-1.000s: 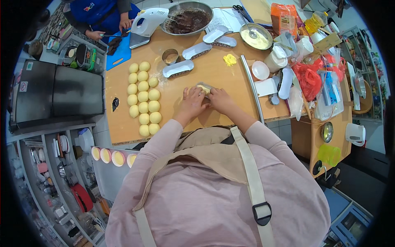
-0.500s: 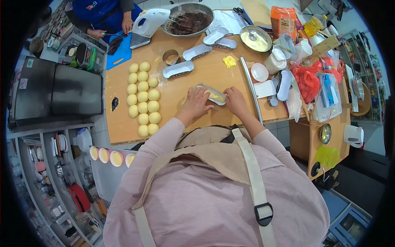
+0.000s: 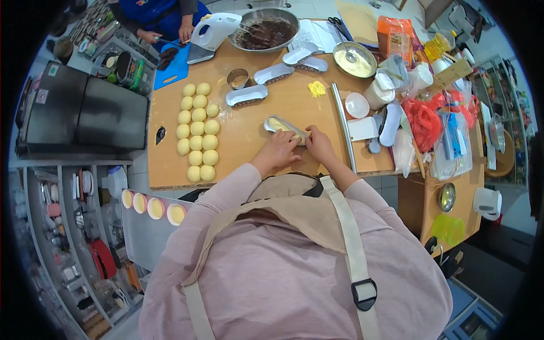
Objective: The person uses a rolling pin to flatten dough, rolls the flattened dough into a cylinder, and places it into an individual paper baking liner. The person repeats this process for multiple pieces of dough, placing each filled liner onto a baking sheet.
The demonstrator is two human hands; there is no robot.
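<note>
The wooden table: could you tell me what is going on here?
The person's left hand lies over the near side of a long paper liner that holds pale yellow dough; the right hand touches its right end. To the left, balls of dough lie in rows; ahead, more liners lie on the table. At the far left corner, a co-worker in blue has both hands near a blue board.

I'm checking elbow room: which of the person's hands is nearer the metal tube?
Right. The right hand is just left of the metal tube; the left hand is farther left.
</note>
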